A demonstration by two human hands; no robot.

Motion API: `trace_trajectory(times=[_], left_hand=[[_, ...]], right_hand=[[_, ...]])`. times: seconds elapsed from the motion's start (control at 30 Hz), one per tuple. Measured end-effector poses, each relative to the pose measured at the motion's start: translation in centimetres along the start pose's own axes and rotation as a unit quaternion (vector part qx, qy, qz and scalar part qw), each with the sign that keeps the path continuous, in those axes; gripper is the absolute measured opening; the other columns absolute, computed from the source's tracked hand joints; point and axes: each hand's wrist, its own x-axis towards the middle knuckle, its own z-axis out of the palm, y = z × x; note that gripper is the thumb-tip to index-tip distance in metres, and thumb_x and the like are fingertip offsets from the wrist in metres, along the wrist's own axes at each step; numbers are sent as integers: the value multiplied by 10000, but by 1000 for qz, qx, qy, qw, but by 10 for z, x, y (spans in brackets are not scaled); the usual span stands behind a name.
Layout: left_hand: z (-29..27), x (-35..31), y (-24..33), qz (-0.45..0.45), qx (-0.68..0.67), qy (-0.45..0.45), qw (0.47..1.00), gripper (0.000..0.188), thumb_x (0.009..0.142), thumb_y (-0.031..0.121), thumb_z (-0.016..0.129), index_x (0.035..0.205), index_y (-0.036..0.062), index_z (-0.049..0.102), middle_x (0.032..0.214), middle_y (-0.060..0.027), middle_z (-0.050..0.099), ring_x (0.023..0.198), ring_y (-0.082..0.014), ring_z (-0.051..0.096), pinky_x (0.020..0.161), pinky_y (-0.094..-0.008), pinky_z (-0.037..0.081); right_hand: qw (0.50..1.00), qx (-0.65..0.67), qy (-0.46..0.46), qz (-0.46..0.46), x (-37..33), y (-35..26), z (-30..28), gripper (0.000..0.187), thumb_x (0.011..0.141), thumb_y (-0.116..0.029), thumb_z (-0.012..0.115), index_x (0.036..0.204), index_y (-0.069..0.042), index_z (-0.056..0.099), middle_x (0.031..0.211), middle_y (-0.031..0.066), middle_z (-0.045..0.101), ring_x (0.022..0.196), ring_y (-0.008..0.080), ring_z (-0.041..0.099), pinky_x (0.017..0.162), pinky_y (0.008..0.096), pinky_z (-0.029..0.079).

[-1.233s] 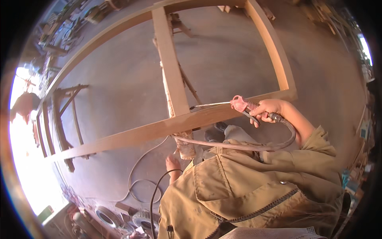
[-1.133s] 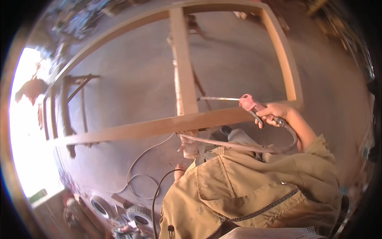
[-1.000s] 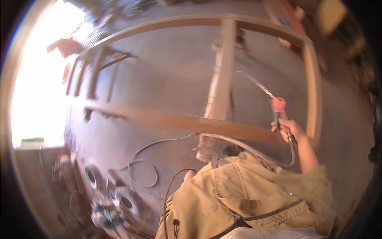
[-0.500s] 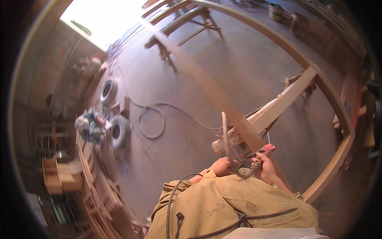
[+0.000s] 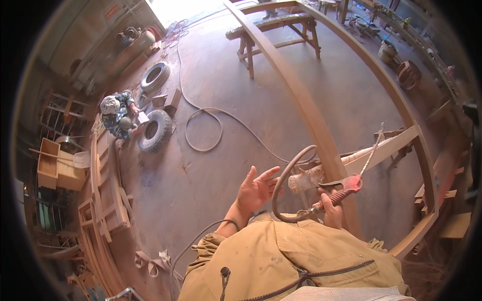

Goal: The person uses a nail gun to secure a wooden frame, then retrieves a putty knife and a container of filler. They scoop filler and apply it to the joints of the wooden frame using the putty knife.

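My right hand (image 5: 332, 210) is wrapped round the handle of an air blow gun (image 5: 346, 191), which has a red head and a long thin nozzle pointing up and away. A thick brown hose (image 5: 281, 185) runs from the handle's lower end and loops up beside it. To the left, my left hand (image 5: 253, 190) is raised with its fingers spread and nothing in it. Beyond both hands lies a large curved wooden frame (image 5: 296, 90); its near rail passes behind the blow gun. A log-like support (image 5: 307, 179) sits under that rail, close to my left fingertips.
A wooden trestle (image 5: 276, 37) holds up the frame's far end. Hose coils (image 5: 203, 145) lie across the floor. At the left, a person (image 5: 118, 116) crouches by two tyres (image 5: 155, 131). Wooden frames (image 5: 103, 175) and an open box (image 5: 49, 163) stand near the left side.
My left hand has come away from the right and opened out. The blow gun now shows plainly, its nozzle pointing up. My view has shifted, so the surroundings sit differently.
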Motion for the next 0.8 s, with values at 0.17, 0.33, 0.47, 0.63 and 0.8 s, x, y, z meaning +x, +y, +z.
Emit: trace_trajectory(times=[0.17,0.33,0.47,0.63,0.8], left_hand=[[-27,-45,58,-8,121,35,992,498,901,434,424,1184,27,474,637,17,388,611,-123,422,643,-298,411],[-91,-143,147,181,167,177,953,318,930,320,415,1046,48,533,549,76,284,471,-45,265,444,-220,271],[-145,-260,183,193,349,384,833,259,876,320,505,865,72,579,535,61,340,446,-60,310,410,-218,265],[-289,-370,145,-78,681,490,539,419,724,394,618,836,-10,605,761,-174,625,714,-247,568,704,-372,436],[-391,-531,142,-105,482,750,441,288,746,298,612,811,18,629,763,-135,631,726,-257,600,739,-362,457]], right_hand=[[965,-79,-138,210,34,68,47,360,876,-320,540,972,24,580,840,90,620,720,146,598,658,255,481],[882,-192,-277,330,48,111,109,497,841,-386,564,1144,6,524,953,138,625,841,173,589,738,282,459],[879,-286,-284,256,42,132,145,419,827,-318,585,1069,23,567,912,124,639,814,185,595,723,297,468],[870,-390,-196,229,48,162,141,375,835,-272,549,1055,30,571,892,130,638,689,211,632,595,295,512],[779,-575,-180,172,46,161,118,350,797,-257,529,1008,11,610,861,155,650,699,232,659,618,333,528]])
